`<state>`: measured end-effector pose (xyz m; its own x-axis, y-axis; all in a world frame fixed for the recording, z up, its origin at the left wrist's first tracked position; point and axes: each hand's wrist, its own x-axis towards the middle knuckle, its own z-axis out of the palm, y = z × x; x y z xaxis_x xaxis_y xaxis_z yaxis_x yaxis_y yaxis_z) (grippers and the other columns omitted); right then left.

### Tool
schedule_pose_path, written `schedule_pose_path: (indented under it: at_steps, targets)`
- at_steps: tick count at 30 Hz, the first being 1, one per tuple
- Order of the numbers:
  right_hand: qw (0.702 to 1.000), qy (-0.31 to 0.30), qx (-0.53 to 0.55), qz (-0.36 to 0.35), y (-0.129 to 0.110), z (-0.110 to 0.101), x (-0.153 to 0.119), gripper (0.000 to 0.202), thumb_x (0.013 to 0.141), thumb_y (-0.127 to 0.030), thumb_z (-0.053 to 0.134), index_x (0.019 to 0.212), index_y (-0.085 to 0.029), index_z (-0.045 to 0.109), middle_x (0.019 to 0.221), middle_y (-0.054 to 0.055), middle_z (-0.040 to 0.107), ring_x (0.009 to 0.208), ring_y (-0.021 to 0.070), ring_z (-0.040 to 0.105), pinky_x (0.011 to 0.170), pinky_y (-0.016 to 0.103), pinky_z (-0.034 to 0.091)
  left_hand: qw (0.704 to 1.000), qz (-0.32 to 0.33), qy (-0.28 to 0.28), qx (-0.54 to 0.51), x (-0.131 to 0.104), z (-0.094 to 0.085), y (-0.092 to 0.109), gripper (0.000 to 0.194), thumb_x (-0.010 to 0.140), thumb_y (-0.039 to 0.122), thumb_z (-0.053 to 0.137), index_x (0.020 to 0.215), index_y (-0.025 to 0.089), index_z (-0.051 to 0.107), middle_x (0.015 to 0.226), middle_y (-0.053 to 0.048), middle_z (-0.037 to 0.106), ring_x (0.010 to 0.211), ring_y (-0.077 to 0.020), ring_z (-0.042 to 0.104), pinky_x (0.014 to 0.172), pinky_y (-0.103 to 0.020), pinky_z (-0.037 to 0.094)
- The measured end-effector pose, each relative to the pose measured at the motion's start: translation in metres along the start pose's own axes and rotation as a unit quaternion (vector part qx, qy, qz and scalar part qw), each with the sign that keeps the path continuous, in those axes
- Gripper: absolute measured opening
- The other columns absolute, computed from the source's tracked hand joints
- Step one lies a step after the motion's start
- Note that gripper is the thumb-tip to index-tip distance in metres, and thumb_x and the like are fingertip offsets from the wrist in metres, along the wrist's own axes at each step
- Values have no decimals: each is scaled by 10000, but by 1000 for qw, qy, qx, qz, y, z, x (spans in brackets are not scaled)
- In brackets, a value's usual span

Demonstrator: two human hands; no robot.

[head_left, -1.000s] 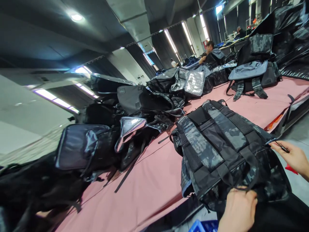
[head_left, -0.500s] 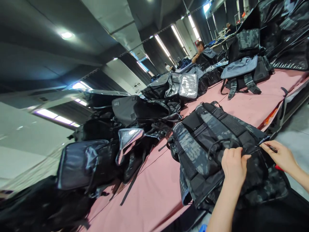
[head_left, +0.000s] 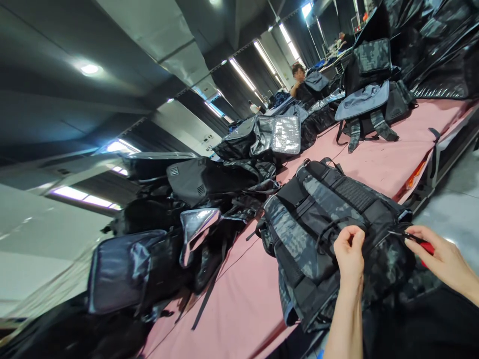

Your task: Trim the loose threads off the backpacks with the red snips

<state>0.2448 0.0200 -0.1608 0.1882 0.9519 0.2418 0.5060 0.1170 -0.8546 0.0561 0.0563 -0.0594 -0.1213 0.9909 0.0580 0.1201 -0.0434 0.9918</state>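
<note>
A dark camouflage backpack (head_left: 318,199) lies with its straps and black mesh padding facing up, near me at the table's edge. Over its lower part, my left hand (head_left: 350,254) is closed in a pinch; whatever sits between those fingertips is too small to make out. To the right, my right hand (head_left: 439,257) is wrapped round thread snips (head_left: 400,234) with a dark pointed end and a red part. Their tip points left toward my left hand, just above the bag's fabric. A black cord loop lies on the bag beside the left hand.
A pink-covered table (head_left: 232,299) runs away from me. Black bags (head_left: 202,184) are heaped along its left side, some with silvery lining (head_left: 286,134). Another camouflage backpack (head_left: 368,107) stands farther back. A person (head_left: 299,82) is at the far side.
The snips have swung inward from the bag's right edge, now pointing left with red showing. My left hand has moved slightly left, its thumb drawn in against the fingers.
</note>
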Motion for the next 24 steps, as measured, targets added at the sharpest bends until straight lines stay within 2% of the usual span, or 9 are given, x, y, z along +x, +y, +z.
schedule_pose_path:
  at_steps: [3,6,11,14,18,24]
  targets:
    - [996,16,-19,-90,-12,0,-4,317,915,-564,556,992,-264,624,825,-29,690,708,149,675,624,224,525,998,-13,9,-53,-1,-2,1,157,752,270,643,673,146,588,648,23,512,645,-113,438,665,-239,362]
    - [986,44,-31,-160,-20,5,-2,260,951,-504,550,1003,-257,613,815,-47,693,655,116,666,609,196,524,998,-14,9,-62,-3,-1,1,158,745,273,654,677,141,599,648,21,514,643,-111,429,657,-239,355]
    - [975,68,-32,-208,-17,11,2,234,969,-451,546,1019,-232,613,864,-25,707,655,113,670,626,193,540,998,-8,5,-64,-5,-2,2,167,744,281,670,673,143,609,647,19,520,643,-114,437,659,-242,366]
    - [977,76,-24,-199,-12,9,-2,246,952,-457,562,997,-224,627,859,-5,715,647,135,674,618,221,550,998,-5,3,-65,-6,-3,2,177,743,295,675,675,145,609,650,18,526,650,-118,449,667,-244,375]
    - [989,74,0,-130,-11,7,-2,309,898,-526,590,942,-228,658,823,13,718,631,167,668,630,273,564,999,-4,-5,-53,-6,-2,3,184,746,297,661,665,146,593,636,22,509,638,-115,436,654,-243,368]
    - [996,17,65,-54,-10,17,4,342,858,-554,601,913,-229,690,893,40,726,762,209,689,743,321,565,998,-3,-9,-65,-5,-5,2,201,755,311,667,676,147,582,636,28,485,631,-105,419,650,-233,372]
